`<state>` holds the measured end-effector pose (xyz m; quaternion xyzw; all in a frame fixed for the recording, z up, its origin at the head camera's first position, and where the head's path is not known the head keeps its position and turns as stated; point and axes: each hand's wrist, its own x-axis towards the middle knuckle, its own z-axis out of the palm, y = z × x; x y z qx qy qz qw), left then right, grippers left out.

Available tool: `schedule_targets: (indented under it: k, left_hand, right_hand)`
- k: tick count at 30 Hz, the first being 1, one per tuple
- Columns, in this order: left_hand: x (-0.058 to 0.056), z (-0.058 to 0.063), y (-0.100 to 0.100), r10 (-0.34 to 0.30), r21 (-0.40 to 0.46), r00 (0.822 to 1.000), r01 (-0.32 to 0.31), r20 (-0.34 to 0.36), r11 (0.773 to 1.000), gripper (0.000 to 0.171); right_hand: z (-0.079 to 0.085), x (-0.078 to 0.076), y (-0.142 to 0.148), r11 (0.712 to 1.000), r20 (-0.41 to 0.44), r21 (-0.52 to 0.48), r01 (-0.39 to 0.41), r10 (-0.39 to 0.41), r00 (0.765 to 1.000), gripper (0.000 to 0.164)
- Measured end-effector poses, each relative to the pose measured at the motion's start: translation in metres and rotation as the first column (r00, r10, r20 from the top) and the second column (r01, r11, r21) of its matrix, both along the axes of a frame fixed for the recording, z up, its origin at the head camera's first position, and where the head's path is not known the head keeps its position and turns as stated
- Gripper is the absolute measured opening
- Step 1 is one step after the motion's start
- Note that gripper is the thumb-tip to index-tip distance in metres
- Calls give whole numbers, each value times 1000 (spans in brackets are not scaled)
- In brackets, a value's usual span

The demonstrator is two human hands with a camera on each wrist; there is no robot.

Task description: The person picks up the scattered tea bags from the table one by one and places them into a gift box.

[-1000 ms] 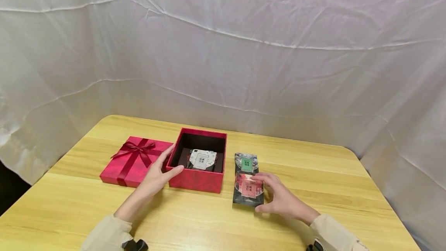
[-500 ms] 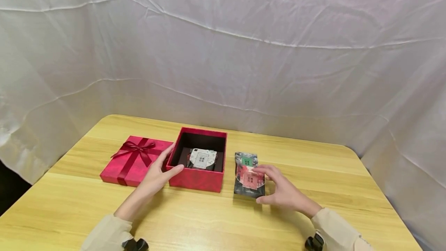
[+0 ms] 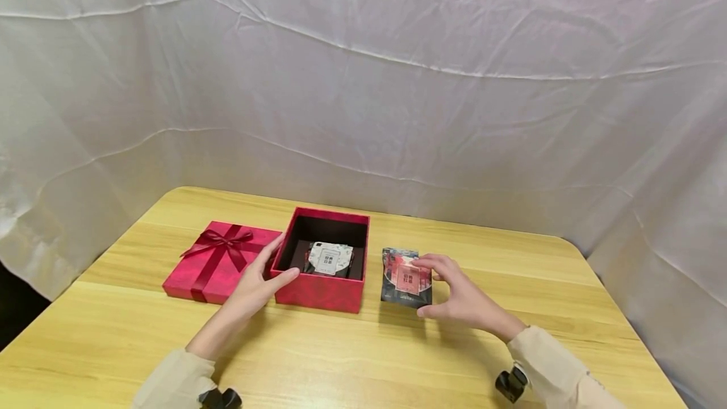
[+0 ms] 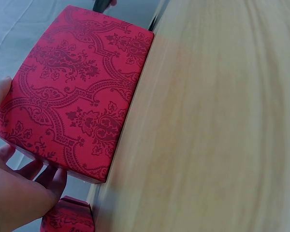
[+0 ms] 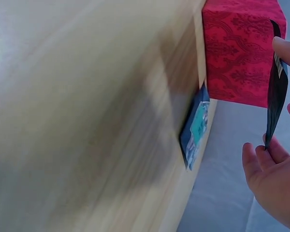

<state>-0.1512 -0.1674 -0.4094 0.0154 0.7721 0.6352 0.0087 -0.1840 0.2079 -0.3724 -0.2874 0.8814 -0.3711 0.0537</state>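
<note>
My right hand (image 3: 460,292) grips the right edge of a black tea pouch with a red label (image 3: 407,276), thumb low and fingers high. In the right wrist view that pouch (image 5: 277,92) shows edge-on, raised above the table. Beneath it lies a tea pouch with a green label (image 5: 198,123), mostly covered in the head view. My left hand (image 3: 255,286) holds the near left corner of an open red gift box (image 3: 320,294), thumb on the front wall and fingers along the left side. Inside the box is a white-labelled pouch (image 3: 330,259), lying over something dark.
Left of the box lies its red lid (image 3: 195,267) with a ribbon bow (image 3: 224,242), partly behind my left hand. Everything stands on a wooden table (image 3: 341,358). A pale cloth curtain (image 3: 397,81) hangs behind the table and at both sides.
My right hand has lifted the red-labelled pouch and moved it away from me, over the green-labelled one, which it now largely covers. My left hand and the box have stayed put.
</note>
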Motion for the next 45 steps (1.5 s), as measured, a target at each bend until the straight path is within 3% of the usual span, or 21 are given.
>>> schedule_targets:
  k: [24, 45]
  left_hand:
    - [-1, -2, 0, -4, -2, 1000, 4, -8, 1000, 78]
    - [0, 0, 0, -1, -5, 1000, 1, -1, 1000, 78]
  right_hand:
    - [19, -13, -5, 1000, 5, -25, -6, 6, 1000, 77]
    - [37, -28, -33, 998, 17, -5, -68, 68, 998, 74]
